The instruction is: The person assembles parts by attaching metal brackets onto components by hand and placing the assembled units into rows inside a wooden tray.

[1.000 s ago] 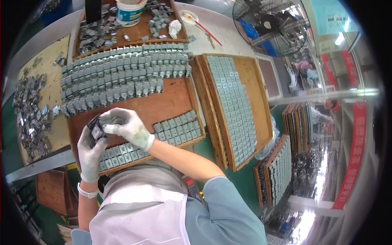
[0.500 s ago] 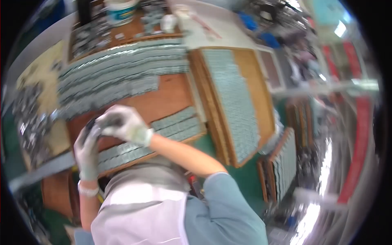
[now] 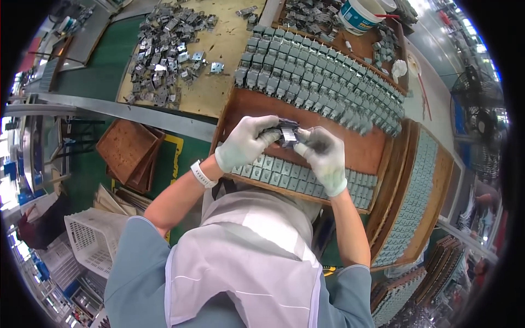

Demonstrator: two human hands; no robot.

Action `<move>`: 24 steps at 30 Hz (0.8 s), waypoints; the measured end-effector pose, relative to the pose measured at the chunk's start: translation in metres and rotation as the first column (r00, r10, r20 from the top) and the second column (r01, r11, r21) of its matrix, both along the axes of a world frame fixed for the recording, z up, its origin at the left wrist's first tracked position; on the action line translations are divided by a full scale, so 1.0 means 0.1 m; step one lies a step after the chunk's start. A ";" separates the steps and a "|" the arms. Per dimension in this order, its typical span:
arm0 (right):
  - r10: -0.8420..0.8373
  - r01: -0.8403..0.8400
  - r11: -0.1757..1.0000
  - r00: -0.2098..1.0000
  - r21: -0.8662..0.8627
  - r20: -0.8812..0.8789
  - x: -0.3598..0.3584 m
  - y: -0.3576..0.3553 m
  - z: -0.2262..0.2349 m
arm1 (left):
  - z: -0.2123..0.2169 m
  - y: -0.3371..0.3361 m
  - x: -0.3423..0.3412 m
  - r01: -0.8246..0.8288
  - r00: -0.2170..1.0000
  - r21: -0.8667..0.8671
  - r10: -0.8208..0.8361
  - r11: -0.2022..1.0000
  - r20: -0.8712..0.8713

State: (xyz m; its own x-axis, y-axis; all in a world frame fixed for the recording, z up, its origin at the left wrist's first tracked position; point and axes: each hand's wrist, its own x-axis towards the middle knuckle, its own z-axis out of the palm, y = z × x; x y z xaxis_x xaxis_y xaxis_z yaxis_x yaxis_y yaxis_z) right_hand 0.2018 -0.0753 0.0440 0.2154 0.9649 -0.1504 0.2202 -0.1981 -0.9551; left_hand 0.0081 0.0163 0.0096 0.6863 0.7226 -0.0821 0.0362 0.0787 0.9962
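Both my hands wear white gloves and meet over a brown wooden tray (image 3: pixel 361 146). Small metal pieces (image 3: pixel 287 134), dark grey with a bright silvery face, sit between my fingertips. My left hand (image 3: pixel 247 141), with fingers curled, grips them from the left. From the other side, my right hand (image 3: pixel 326 157) pinches them between thumb and fingers. The fingers partly hide their exact shape and number. Rows of small grey blocks with metal fittings (image 3: pixel 306 74) fill the tray's far side, and further grey blocks (image 3: pixel 279 170) line its near edge, just below my hands.
Loose stamped metal pieces (image 3: pixel 164 60) are heaped on a pale board (image 3: pixel 219 49) to the left. A white bucket (image 3: pixel 358 16) stands at the back among more parts. Stacked trays of blocks (image 3: pixel 410 202) stand at the right. Brown trays (image 3: pixel 128 150) and a white crate (image 3: pixel 93 240) are lower left.
The view has swung left, bringing the metal heap and floor crates in. My hands now appear mid-picture, fingers still closed together around small pieces. Blur has cleared.
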 end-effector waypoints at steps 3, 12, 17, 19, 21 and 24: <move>0.015 -0.015 0.999 1.000 -0.037 0.007 -0.02 -0.05 -0.03 | -0.05 0.05 -0.06 0.082 0.996 0.130 -0.078 0.988 -0.037; 0.170 -0.196 0.973 0.967 -0.126 -0.187 0.16 -0.12 0.03 | 0.09 -0.16 0.03 0.132 0.989 -0.041 -0.128 0.990 0.073; -0.042 0.025 0.997 0.968 -0.071 -0.246 0.16 -0.23 0.05 | 0.02 -0.30 0.28 -0.042 0.997 0.032 0.039 0.999 0.072; -0.154 0.160 0.987 0.907 -0.019 -0.391 0.10 -0.24 0.05 | 0.07 -0.23 0.38 -0.096 0.994 0.270 0.109 0.958 -0.033; -0.250 0.264 0.962 0.952 0.063 -0.174 -0.03 -0.25 -0.10 | -0.01 -0.31 0.56 -0.126 0.990 0.477 0.139 0.870 0.009; -0.284 0.287 0.957 0.956 0.038 -0.067 0.23 -0.22 -0.07 | 0.12 -0.31 0.57 0.061 0.998 0.283 -0.055 0.957 -0.031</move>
